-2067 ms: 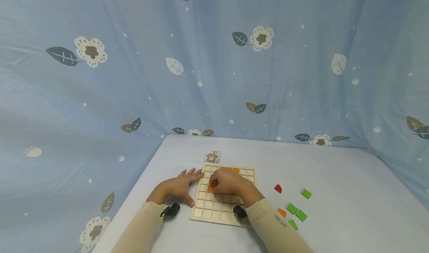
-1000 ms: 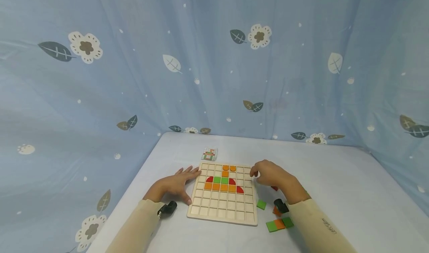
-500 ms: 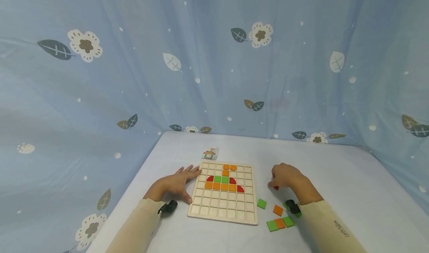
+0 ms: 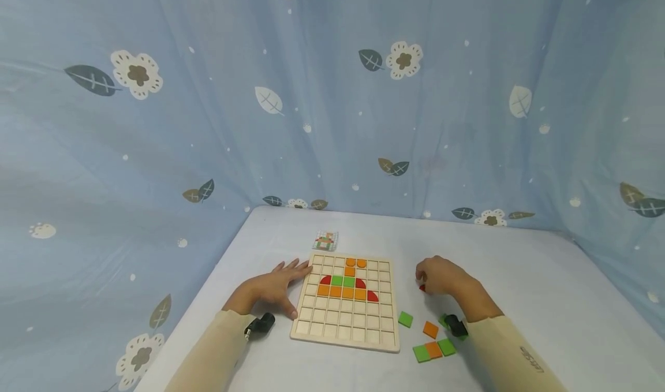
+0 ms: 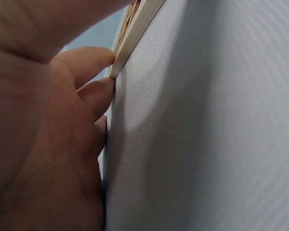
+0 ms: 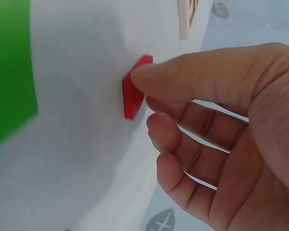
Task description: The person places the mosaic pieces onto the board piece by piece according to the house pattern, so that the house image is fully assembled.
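Spread along the left edge of the wooden grid board [image 4: 344, 334], the left hand [image 4: 271, 288] touches it with fingertips and thumb; in the left wrist view fingertips meet the board's side [image 5: 130, 43]. To the right of the board, the right hand [image 4: 441, 275] pinches a red piece [image 6: 133, 94] between thumb and forefinger, the other fingers curled. On the board lie orange squares [image 4: 348, 292], two orange rounds [image 4: 355, 262], two green squares [image 4: 343, 281] and red quarter-rounds [image 4: 372, 296].
A small patterned card [image 4: 325, 241] lies behind the board. Right of the board are loose green [image 4: 406, 319] and orange [image 4: 430, 329] pieces, some partly under the right wrist's camera [image 4: 456, 325]. A blue curtain [image 4: 332, 120] hangs behind the table.
The right hand has gone from over the board to the red piece on the table at the right, uncovering the pieces on the board. The left hand stays at the board's left edge.
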The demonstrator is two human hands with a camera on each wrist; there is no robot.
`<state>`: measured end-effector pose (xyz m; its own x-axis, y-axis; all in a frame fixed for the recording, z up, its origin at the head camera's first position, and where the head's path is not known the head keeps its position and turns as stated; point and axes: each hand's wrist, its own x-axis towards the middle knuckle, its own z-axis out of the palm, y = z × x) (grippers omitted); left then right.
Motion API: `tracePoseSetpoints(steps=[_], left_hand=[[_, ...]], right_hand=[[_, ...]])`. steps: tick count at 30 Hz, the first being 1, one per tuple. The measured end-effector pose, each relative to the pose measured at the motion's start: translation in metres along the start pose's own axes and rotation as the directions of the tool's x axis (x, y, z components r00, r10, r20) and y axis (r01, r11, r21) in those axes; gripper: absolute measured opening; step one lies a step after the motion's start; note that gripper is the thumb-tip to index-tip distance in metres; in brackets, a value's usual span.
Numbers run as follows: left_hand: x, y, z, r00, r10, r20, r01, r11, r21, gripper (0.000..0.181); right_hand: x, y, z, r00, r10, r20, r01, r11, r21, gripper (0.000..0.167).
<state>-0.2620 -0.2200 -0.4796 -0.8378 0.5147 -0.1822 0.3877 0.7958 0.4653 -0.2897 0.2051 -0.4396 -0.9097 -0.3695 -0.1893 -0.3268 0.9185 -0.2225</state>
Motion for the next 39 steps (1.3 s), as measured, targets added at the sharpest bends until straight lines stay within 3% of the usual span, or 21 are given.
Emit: tracePoseSetpoints(steps=[5, 20, 26, 39], left_hand=[[-0.001, 0.001, 0.001, 1.000, -0.009, 0.010, 0.010, 1.000, -0.015, 0.122], [-0.002, 0.002, 0.003, 1.000, -0.016, 0.007, 0.016, 1.000, -0.001, 0.122], [-0.001, 0.000, 0.003, 1.000, -0.010, 0.006, 0.010, 1.000, -0.005, 0.121], [-0.003, 0.000, 0.001, 1.000, -0.015, -0.004, 0.015, 1.000, -0.006, 0.121]], right_hand=[[-0.002, 0.006, 0.002, 0.999, 0.039, 0.017, -0.039, 0.999, 0.010, 0.017], [-0.002, 0.009, 0.007, 1.000, 0.024, 0.012, -0.024, 1.000, 0.017, 0.012], [0.001, -0.001, 0.005, 0.998, -0.037, -0.051, 0.038, 0.999, 0.023, 0.010], [0.009, -0.038, 0.001, 0.987, -0.125, -0.097, 0.133, 0.987, 0.086, 0.014]])
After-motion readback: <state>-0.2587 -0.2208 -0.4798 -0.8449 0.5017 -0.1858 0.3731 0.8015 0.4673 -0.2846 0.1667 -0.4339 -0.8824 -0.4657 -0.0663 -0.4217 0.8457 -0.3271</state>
